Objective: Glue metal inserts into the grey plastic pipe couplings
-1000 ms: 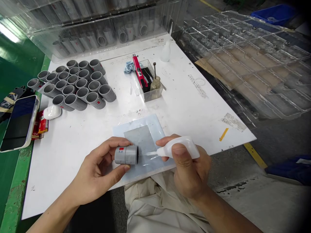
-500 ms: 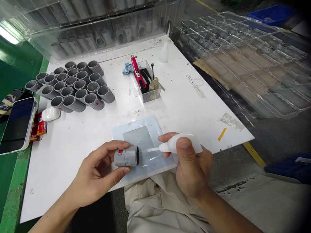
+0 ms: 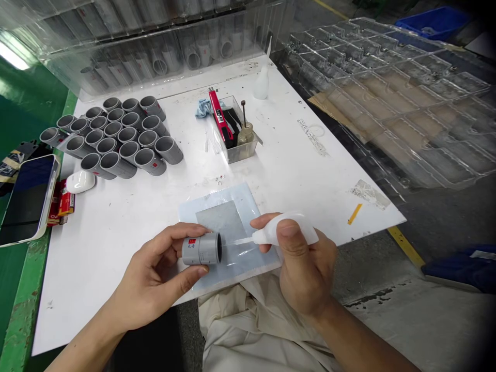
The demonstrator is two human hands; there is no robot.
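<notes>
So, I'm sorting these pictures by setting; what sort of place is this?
Most likely a factory or small workshop: many matching gray tubes stand grouped on a white table, clear trays divided into compartments lie off to the right, and the right hand holds a squeeze bottle.

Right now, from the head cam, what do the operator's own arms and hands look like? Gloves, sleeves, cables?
Left hand and right hand: both ungloved. No rings show on the visible fingers. Both forearms are bare as far as the frame shows: no sleeves, watches, bands or cables. Loose beige clothing covers the lap.
</notes>
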